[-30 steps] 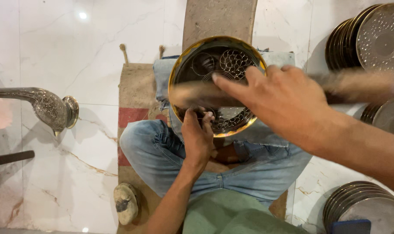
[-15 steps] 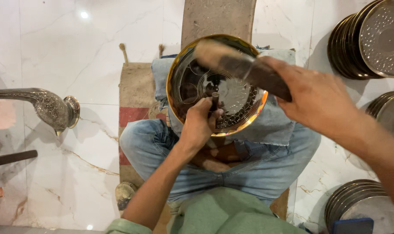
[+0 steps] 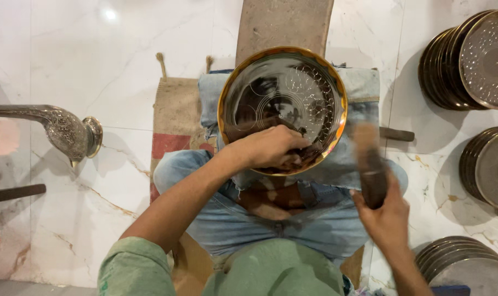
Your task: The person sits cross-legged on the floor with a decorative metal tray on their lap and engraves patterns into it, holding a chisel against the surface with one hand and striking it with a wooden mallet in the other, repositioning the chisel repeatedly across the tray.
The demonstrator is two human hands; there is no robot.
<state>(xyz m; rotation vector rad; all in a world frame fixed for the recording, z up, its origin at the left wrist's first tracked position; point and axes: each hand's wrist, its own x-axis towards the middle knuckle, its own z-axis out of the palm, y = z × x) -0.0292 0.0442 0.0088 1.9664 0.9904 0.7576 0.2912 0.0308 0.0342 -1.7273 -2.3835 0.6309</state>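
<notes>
Your left hand [image 3: 268, 147] pinches a small tool on the shiny, gold-rimmed engraved plate [image 3: 282, 104] in your lap, and your right hand [image 3: 386, 219] grips a dark wooden mallet [image 3: 369, 164].

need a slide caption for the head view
Left hand rests on an engraved brass plate on the lap; right hand grips a wooden mallet.

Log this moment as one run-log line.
left hand: rests on round brass plate, small tool under fingers | right hand: grips dark mallet, raised beside plate | plate stacks: at right
</notes>
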